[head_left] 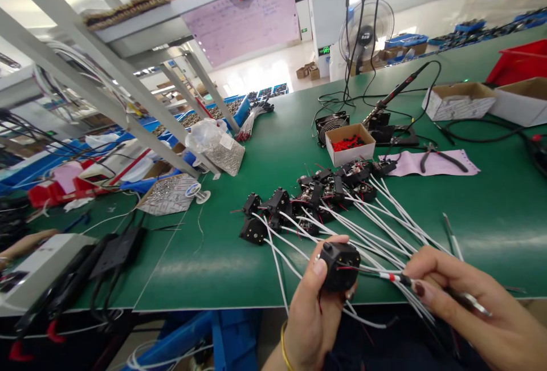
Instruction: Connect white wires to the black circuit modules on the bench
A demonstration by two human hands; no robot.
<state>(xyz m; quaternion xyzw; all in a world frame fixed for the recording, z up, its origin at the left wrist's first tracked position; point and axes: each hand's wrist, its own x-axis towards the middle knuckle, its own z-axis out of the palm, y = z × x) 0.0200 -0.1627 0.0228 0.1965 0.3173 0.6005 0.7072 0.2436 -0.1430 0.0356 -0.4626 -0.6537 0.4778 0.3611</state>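
Bench edge, green mat.

Far left of the work: a heap of finished black units with white leads trailing towards me. They lie on the mat, well clear of my hands.

Left hand: palm turned in, wrist low below the table edge. It is closed on the black housing, thumb across the near face and fingers behind. The housing is held just above the mat's front edge. It looks like light, rigid moulded plastic, probably not slippery. Best gripped by the body, since the thin pins and solder points look easy to bend.

Red-banded lead: it runs from the housing to my right. It is thin, limp and springy, and likely to kink if pulled hard, so hold it close to the band.

Right hand: thumb and forefinger are pinched on that lead just past the band, other fingers curled. A slim metal tool lies along the fingers; I cannot tell what kind.
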